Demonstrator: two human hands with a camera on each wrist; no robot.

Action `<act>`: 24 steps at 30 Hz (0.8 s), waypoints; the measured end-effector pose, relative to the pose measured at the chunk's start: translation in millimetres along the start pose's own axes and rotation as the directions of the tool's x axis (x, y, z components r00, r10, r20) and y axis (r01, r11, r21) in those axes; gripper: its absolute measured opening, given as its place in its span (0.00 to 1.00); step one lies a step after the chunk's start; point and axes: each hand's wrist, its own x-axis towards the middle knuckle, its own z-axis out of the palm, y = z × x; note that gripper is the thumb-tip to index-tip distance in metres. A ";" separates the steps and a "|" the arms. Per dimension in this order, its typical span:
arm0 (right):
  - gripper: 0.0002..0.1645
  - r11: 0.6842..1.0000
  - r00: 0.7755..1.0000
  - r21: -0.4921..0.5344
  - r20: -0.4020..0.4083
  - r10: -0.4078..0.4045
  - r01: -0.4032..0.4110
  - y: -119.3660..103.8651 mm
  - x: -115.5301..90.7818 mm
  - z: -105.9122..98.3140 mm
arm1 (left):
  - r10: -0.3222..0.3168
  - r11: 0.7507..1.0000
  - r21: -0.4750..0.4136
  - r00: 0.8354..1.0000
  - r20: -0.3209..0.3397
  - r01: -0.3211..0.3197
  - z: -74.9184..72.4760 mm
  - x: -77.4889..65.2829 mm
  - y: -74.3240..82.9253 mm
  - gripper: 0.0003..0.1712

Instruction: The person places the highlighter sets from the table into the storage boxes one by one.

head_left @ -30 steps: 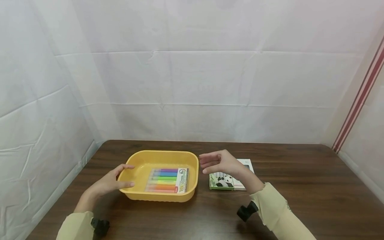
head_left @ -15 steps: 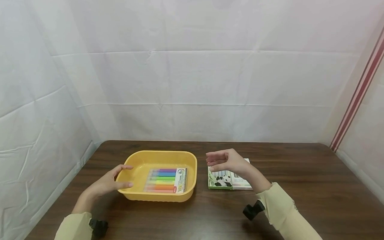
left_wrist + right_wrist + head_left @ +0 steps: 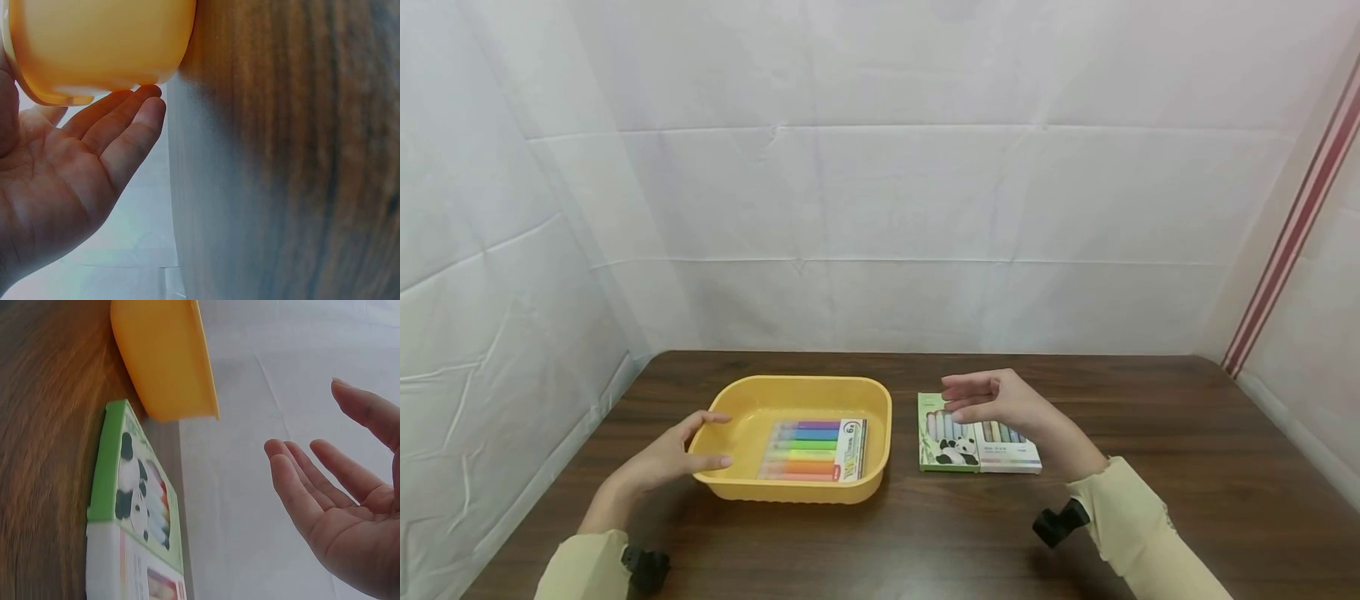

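A yellow plastic basin (image 3: 722, 490) sits on the table with a flat pack of rainbow-coloured pens (image 3: 808, 450) lying inside. My left hand (image 3: 658, 457) holds its left end, thumb and index finger reaching over the rim; in the left wrist view, the other fingers (image 3: 134, 134) rest against the outer wall. To the right of the basin lie a green panda box (image 3: 951, 454) with pastel sticks pictured on it and a white box (image 3: 1011, 458), side by side. Above these boxes hovers my right hand (image 3: 1007, 404), fingers loosely bent, thumb apart, nothing in its grasp.
A dark wood-grain table (image 3: 880, 546) carries everything. White cloth (image 3: 880, 308) hangs behind its far edge and along both sides, with a red stripe (image 3: 1292, 225) on the right. Black wrist cameras (image 3: 1060, 522) sit at the cuffs.
My right hand has moved from beside the basin's right rim rightward over the two boxes, uncovering more of them. My left hand and the basin stay in place.
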 end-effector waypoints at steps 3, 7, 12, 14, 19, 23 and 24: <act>0.36 1.000 1.000 0.004 -0.012 0.007 -0.007 2.4 -2.9 -5.4 | 0.001 1.000 0.001 1.000 -0.002 -0.001 -0.4 0.1 -0.5 0.39; 0.36 1.000 0.999 0.015 -0.029 0.022 -0.022 4.5 -6.5 -10.6 | -0.006 1.000 0.004 1.000 -0.003 0.006 -0.6 0.0 -1.1 0.40; 0.36 0.999 0.999 0.021 -0.035 0.030 -0.029 6.3 -10.9 -16.5 | -0.009 1.000 0.003 1.000 -0.001 0.009 -0.5 0.6 -2.2 0.40; 0.36 0.999 0.999 0.028 -0.029 0.022 -0.021 7.2 -12.5 -19.0 | -0.008 1.000 0.003 1.000 0.001 0.008 -0.5 1.0 -2.3 0.40; 0.37 0.999 0.999 0.035 -0.035 0.013 -0.012 10.2 -16.5 -25.2 | -0.003 1.000 0.000 1.000 0.005 0.003 -0.7 1.6 -2.8 0.40; 0.37 0.999 0.999 0.030 -0.047 0.015 -0.014 11.8 -19.8 -29.9 | -0.002 1.000 -0.003 1.000 0.004 0.002 -1.2 1.7 -3.5 0.40; 0.37 0.999 0.999 0.033 -0.043 0.013 -0.012 12.0 -20.6 -30.8 | -0.002 1.000 -0.004 1.000 0.004 0.002 -1.3 1.6 -3.7 0.40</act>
